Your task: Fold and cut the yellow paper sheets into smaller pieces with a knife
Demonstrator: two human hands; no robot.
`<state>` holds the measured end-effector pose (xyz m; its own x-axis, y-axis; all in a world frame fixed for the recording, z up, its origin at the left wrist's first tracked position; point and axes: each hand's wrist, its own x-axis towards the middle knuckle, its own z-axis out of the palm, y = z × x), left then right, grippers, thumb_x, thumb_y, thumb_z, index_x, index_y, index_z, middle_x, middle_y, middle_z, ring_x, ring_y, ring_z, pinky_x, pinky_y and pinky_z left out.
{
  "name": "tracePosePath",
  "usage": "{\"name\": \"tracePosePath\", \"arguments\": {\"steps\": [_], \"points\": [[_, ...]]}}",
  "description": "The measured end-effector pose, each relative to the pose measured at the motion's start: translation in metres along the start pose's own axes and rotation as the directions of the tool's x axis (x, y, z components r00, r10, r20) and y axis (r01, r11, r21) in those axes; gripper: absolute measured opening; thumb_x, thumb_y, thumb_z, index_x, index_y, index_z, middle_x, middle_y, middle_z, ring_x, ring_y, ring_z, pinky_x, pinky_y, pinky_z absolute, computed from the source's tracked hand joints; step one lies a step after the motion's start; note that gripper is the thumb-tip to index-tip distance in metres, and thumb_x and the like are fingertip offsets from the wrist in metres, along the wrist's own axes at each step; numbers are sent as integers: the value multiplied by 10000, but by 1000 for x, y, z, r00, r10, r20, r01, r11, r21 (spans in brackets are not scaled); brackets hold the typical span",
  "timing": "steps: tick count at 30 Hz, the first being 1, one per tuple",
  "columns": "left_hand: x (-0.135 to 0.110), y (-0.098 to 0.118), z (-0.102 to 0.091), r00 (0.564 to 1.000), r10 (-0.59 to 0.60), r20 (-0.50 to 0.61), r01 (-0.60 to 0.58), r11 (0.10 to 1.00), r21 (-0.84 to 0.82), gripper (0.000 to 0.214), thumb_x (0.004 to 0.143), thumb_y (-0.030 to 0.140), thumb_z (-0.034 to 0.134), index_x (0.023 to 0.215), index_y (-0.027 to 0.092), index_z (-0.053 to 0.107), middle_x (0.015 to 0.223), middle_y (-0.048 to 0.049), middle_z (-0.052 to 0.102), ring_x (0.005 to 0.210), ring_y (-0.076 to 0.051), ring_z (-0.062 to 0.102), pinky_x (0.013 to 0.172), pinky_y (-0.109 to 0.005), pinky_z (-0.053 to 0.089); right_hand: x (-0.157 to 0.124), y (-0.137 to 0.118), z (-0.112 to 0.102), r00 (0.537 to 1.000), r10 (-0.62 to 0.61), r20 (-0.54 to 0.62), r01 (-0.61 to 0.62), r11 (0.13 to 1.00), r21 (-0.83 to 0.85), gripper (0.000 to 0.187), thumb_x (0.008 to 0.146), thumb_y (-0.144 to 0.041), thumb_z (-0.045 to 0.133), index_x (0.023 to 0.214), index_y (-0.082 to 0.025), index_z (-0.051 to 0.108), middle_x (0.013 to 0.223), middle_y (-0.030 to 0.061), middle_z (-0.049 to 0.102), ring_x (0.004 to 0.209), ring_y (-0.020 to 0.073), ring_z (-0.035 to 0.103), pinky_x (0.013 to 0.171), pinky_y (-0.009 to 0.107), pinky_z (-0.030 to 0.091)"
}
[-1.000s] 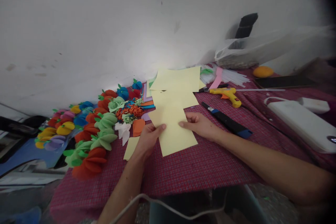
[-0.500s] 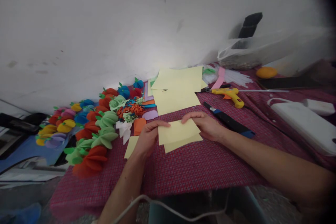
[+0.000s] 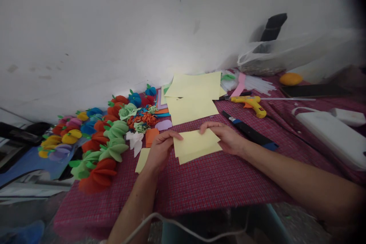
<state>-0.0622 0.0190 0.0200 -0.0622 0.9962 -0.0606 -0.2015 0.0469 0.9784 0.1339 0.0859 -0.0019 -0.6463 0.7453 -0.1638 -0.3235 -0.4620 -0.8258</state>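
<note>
Two overlapping pieces of pale yellow paper [image 3: 197, 146] are held between my hands above the checked tablecloth. My left hand [image 3: 163, 149] pinches their left edge, thumb on top and fingers underneath. At the upper right, my right hand [image 3: 224, 137] grips them the same way. Just beyond lie larger yellow sheets [image 3: 193, 101], one partly over another. A smaller yellow piece [image 3: 142, 160] rests by my left wrist, with an orange paper square [image 3: 151, 137] behind it.
Several colourful paper pumpkins [image 3: 114, 148] crowd the table's left side. To the right lie a yellow glue gun [image 3: 251, 103], a black-and-blue utility knife [image 3: 251, 133] and a white device [image 3: 333, 135]. A white cord [image 3: 197, 232] hangs before the table, above a bin [image 3: 274, 221].
The two held papers have been brought closer into line, so less of the lower one sticks out. Both hands have shifted only slightly.
</note>
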Motion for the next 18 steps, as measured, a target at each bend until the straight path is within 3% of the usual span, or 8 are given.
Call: {"name": "tracePosePath", "arguments": {"steps": [8, 14, 18], "points": [[1, -8, -8, 999, 44, 6, -45, 996, 77, 84, 697, 178, 584, 666, 180, 662, 649, 11, 604, 575, -102, 525, 549, -209, 375, 1, -1, 1, 1000, -5, 10, 5, 1000, -1, 68, 630, -145, 555, 677, -174, 594, 621, -8, 591, 517, 102, 529, 490, 228, 391], [2, -1, -4, 988, 148, -50, -145, 988, 55, 71, 693, 219, 607, 660, 166, 641, 631, 6, 588, 570, -100, 520, 540, -204, 389, 3, 0, -5, 999, -42, -12, 42, 999, -21, 59, 625, -153, 543, 663, -172, 584, 608, -2, 569, 518, 108, 511, 478, 230, 385], [3, 4, -2, 999, 31, -30, -33, 998, -61, 234, 722, 316, 564, 923, 196, 566, 601, 25, 605, 469, -106, 532, 463, -205, 393, 6, 1, -8, 995, -97, -19, 96, 995, -37, 66, 662, -160, 525, 683, -179, 585, 611, -5, 561, 520, 105, 501, 493, 236, 383]]}}
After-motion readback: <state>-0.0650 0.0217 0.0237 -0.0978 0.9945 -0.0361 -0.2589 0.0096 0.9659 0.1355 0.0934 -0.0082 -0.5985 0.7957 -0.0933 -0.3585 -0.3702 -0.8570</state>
